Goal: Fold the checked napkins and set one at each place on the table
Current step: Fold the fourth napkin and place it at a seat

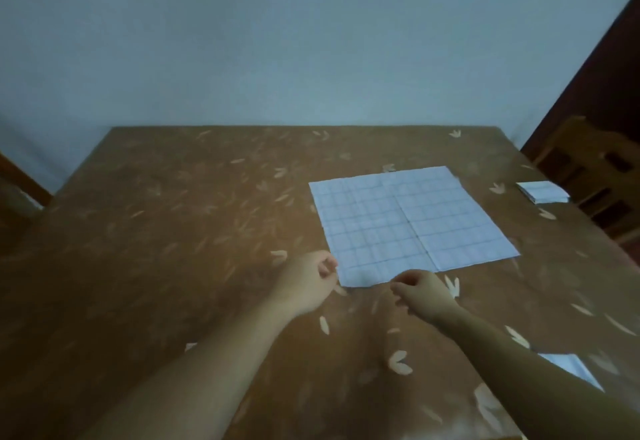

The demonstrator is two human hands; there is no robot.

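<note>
The open napkin [408,221] lies flat on the desk [173,214], toward 2 o'clock from the desk's middle, its old creases showing as a cross. The left hand [308,280] is at the napkin's 7 o'clock corner and the right hand [422,292] at its 6 o'clock edge. Both have their fingers [327,265] curled inward. The blur leaves it unclear whether either hand already pinches cloth or only touches it, so I cannot tell the grip.

The step in hand looks like the first fold. To do it well, take the two near corners, one in each hand. The right hand sits short of its corner and would do better further toward 4 o'clock. Lift the near edge and carry it to the 12 o'clock edge, following the middle crease. Match the corners before pressing, then run a flat hand along the fold.

No tray or basket shows; the napkins lie straight on the desk. A folded napkin [542,192] sits at the 3 o'clock edge by a chair [595,169]. Another napkin [571,368] lies at 5 o'clock, partly behind the right forearm.
</note>
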